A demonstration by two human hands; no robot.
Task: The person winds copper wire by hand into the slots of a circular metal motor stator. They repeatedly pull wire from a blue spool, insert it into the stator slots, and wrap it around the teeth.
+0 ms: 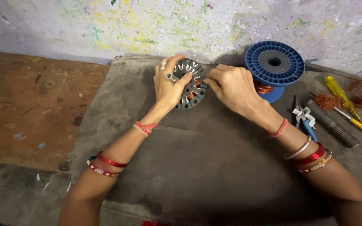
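Now both hands (170, 86) on slotted core (191, 83)

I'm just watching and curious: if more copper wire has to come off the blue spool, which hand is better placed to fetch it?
Probably the right hand: it sits right beside the blue spool, while the left hand is across the slotted metal ring, gripping its far edge.

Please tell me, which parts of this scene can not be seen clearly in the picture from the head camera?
- Slotted metal ring: its left part is hidden behind the left hand, its right edge behind the right hand.
- Right hand's fingers: too small to tell what they pinch.
- Blue spool: its lower flange and copper wire are mostly hidden by the right hand.
- Yellow screwdriver: tip cut off by the right edge.
- Pliers: partly covered by the right forearm.
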